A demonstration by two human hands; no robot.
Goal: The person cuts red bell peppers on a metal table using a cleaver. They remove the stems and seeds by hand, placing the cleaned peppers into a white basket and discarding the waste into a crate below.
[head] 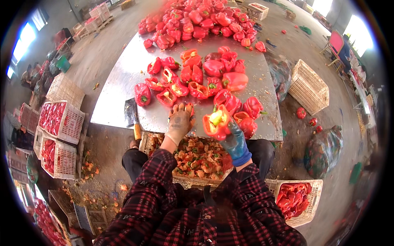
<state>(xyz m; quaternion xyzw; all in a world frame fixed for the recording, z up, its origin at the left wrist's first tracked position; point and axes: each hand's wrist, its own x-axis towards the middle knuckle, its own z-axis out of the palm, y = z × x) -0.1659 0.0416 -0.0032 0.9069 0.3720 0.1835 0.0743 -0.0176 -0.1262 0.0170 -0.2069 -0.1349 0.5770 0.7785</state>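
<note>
My left hand [180, 120], in a stained work glove, reaches over the near edge of the metal table [114, 92]. A bit of red shows at its fingertips; whether it grips a pepper piece cannot be told. In my right hand [234, 140], gloved in blue, is a cut red bell pepper [216, 122], its pale core facing up. Split and whole red peppers [198, 90] lie beyond both hands. To the left, a cleaver [130, 113] rests with its wooden handle over the table edge. Below my hands stands a crate of pepper cores and scraps [200, 156].
A large heap of whole red peppers [197, 21] covers the table's far end. A crate of cut peppers [294, 200] stands at lower right, filled crates [61, 123] at left. A tilted crate [308, 87] and a full plastic bag [323, 152] lie on the floor at right.
</note>
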